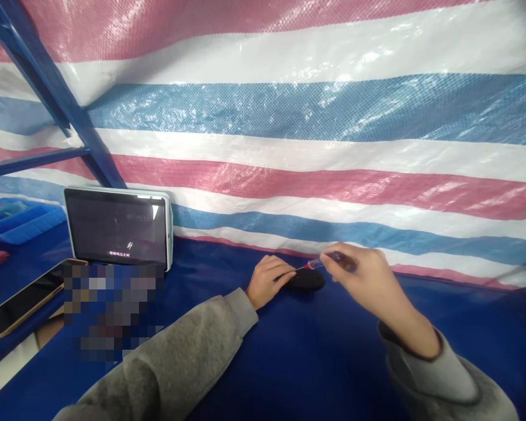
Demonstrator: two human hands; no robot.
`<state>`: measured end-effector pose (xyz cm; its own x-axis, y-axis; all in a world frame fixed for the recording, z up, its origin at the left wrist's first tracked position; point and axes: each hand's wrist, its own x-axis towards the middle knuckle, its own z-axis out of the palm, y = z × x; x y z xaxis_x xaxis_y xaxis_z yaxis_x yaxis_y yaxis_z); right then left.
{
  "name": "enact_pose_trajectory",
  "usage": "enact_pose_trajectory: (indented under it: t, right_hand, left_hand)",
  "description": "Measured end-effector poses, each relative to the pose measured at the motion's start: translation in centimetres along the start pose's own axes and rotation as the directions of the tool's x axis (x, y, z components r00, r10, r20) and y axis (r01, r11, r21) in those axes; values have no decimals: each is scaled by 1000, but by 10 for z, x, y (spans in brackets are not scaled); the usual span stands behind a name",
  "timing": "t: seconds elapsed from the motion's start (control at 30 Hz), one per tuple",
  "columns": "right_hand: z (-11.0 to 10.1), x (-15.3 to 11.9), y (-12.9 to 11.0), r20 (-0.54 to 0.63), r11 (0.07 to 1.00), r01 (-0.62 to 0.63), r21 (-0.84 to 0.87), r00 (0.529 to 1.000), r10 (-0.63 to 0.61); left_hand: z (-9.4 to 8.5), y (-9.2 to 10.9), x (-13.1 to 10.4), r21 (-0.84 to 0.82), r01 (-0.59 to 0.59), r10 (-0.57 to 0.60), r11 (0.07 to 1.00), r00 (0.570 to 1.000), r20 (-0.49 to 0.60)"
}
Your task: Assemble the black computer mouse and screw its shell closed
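- A rounded black object (307, 280), shaped much like a computer mouse, lies on the table at the hands, its left end under the fingers of the left hand (269, 279).
- Those left fingers lie close together, bent over that end; whether they grip the black object or only press on it, I cannot tell.
- The right hand (362, 272) is above and to the right of the black object, its fingers closed round the handle of a screwdriver (315, 264) — part clear, part red.
- The screwdriver's thin shaft slants down leftward over the black object, its tip close to the left fingertips; whether it touches, I cannot tell.
- Grey sleeves (193, 345) cover both forearms on the near side of the black object.
- Around the black object spreads a deep blue table surface (298, 362), and behind it hangs a shiny woven sheet (289, 111) striped red, white and blue.
- Well left of the black object a tablet (116, 228) in a pale case stands tilted back; farther left are a dark-screened phone (30, 298) with a gold-coloured edge, a blue tray (35, 225) and a blue metal frame (56, 88).
- Left of the black object, the tablet's screen shows small white Chinese characters near its bottom — too blurred to read surely.
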<state>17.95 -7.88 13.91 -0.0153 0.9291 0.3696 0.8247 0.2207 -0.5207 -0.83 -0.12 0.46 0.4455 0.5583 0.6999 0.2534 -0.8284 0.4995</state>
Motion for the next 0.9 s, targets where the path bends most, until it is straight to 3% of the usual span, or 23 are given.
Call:
enact_pose_trajectory:
  t: [0.3,0.57,0.63,0.73,0.8,0.9]
  right_hand:
    - [7,-1,-3,-16,999,47,-24,999,-48]
    - [10,-1,1,-60,994,-41,106,997,47]
    - [8,-1,7,-123,988,-68,136,989,85]
    - [1,1,14,-204,987,-103,122,971,127]
    - [-6,3,18,-217,988,-128,88,965,144]
    - [-14,6,21,-215,992,-128,-5,969,124]
  left_hand:
    - [1,-2,-1,5,2,-2,1000,998,68]
    - [-2,1,0,27,57,-60,998,993,105]
    - [-2,2,1,56,86,-93,995,985,148]
    - [0,1,2,89,-5,-23,996,951,309]
    - [2,-1,1,103,-74,26,992,915,403]
    - [5,-3,-1,137,-92,21,986,894,448]
